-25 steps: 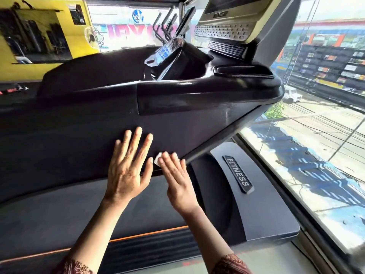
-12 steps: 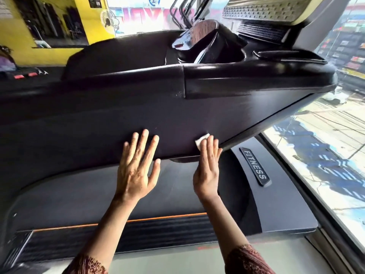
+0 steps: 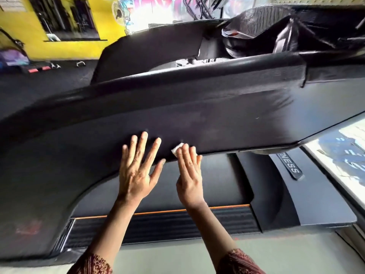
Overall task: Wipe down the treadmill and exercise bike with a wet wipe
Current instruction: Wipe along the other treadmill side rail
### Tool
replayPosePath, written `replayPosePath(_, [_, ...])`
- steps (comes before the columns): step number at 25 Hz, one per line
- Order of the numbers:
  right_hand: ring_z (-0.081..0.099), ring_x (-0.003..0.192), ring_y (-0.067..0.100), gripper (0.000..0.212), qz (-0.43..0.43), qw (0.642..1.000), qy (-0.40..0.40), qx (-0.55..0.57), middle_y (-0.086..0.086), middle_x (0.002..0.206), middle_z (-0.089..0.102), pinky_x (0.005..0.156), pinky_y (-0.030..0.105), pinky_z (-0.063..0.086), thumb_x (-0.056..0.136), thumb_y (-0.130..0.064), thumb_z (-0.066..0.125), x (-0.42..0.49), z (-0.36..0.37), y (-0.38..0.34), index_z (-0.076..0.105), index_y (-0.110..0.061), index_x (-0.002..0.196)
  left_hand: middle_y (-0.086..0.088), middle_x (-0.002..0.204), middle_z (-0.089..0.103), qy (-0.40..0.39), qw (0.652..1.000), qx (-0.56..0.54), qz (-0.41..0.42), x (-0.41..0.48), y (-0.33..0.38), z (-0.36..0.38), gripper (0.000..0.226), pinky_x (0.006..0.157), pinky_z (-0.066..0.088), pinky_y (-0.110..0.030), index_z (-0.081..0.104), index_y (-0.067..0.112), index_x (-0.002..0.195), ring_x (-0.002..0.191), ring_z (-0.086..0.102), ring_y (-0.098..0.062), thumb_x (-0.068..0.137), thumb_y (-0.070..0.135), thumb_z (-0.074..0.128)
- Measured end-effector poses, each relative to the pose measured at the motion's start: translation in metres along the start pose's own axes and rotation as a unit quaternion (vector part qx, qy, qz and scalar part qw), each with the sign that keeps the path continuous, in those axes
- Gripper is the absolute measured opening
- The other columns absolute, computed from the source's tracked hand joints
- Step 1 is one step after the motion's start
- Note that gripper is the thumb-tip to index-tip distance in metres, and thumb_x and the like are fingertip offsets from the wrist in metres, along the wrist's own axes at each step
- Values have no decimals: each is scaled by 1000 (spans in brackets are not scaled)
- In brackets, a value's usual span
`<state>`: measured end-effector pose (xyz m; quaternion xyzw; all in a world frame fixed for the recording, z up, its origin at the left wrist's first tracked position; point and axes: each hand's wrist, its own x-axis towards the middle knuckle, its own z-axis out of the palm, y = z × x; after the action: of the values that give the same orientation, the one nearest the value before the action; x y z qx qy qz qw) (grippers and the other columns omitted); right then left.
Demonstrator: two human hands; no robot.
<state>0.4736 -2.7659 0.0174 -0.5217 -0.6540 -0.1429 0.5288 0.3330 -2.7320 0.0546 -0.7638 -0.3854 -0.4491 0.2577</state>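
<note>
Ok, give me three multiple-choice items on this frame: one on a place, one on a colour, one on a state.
1. Where is the wet wipe?
A. Under the fingertips of the right hand, against the treadmill panel
B. On the floor
C. Draped over the console

2. What colour is the thin stripe below the hands?
A. Green
B. White
C. Orange

3. How is the left hand?
A. Clenched in a fist
B. Flat on the panel, fingers spread
C. Wrapped round a handrail

1 A: its white corner shows past those fingertips.
2 C: an orange line runs above the ribbed strip.
3 B: its fingers lie straight on the dark surface.
</note>
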Motion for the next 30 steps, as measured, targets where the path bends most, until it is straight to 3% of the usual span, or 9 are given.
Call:
replayPosePath(4, [7,147,15,77,-49,997,-34,-54,-8,160,5,120,33,6,73,9,29,-4,9,-14,26,-19,144,3,161,3,-5,1000,-5,22,-17,-50,-15,62,117,8,-37,15,32,151,148,6,-17,97,37,44])
replayPosePath(9, [13,143,35,82,264,931,245,-60,27,152,21,120,34,8,62,25,26,40,-15,-15,27,10,143,-10,152,22,-3,999,-38,1,-13,-55,-20,57,117,9,-36,25,29,146,140,17,-26,94,34,47])
replayPosePath(12, [6,147,25,77,53,996,50,-42,8,158,10,120,37,5,74,12,24,31,14,-56,21,-5,148,1,161,4,-6,998,-60,8,-12,-56,-19,56,117,7,-35,24,29,146,145,11,-23,94,34,46])
replayPosePath(15, [12,146,17,65,-125,984,-73,-100,3,153,26,119,31,7,80,3,31,35,1,-38,32,-11,143,7,160,-4,-2,998,-60,25,-11,-60,-19,66,117,7,-35,14,31,152,146,9,-22,94,33,45])
replayPosePath(20, [9,144,34,79,214,948,226,-60,29,152,19,120,32,4,66,11,24,78,-41,-17,23,8,145,5,161,-2,11,997,-62,42,3,-40,-11,69,118,9,-36,13,25,152,148,4,-17,93,32,47])
replayPosePath(21, [6,145,31,77,202,954,214,-58,27,153,17,120,32,4,68,13,25,80,-34,-28,23,7,145,5,161,-3,14,997,-67,38,7,-34,-9,69,118,9,-36,13,24,153,148,4,-17,93,33,47])
replayPosePath(23, [2,147,21,58,12,994,78,-79,13,153,19,120,33,4,86,8,27,69,-22,-34,27,0,144,4,161,-4,23,997,-70,29,12,-24,-5,69,118,9,-35,12,23,153,148,3,-17,94,33,47])
replayPosePath(25, [7,147,14,43,-146,982,-27,-119,6,150,27,119,32,9,99,-3,25,69,-38,-10,34,-5,141,3,161,-4,33,997,-66,16,17,-16,-3,68,118,9,-35,14,21,152,148,2,-17,94,33,47])
replayPosePath(30, [-3,147,15,74,80,983,129,-101,22,151,24,120,35,3,69,12,26,79,-77,27,27,3,142,3,161,0,49,996,-56,58,29,18,7,69,119,7,-35,15,21,152,147,5,-17,92,30,48])
